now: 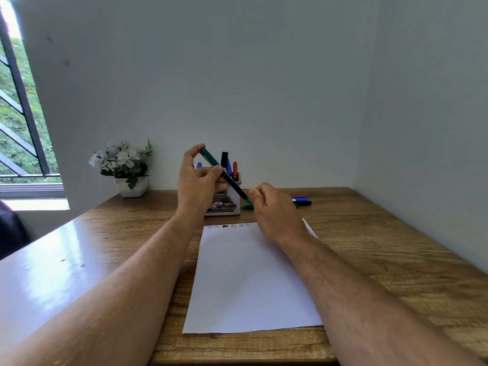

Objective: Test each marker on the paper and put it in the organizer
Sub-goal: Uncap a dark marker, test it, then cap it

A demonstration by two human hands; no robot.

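The person is holding the green marker slanted in the air right in front of the organizer, left hand pinching the barrel and right hand pinching the lower tip end, probably the cap, and it's looking light, stiff and a bit slick, so mid-barrel seems the safest hold.

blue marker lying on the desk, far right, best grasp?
Pinch the blue marker mid-barrel from above, thumb on the near side. It lies flat on the desk, long axis left-right, a black marker close in front and a red one behind, so side clearance looks tight.
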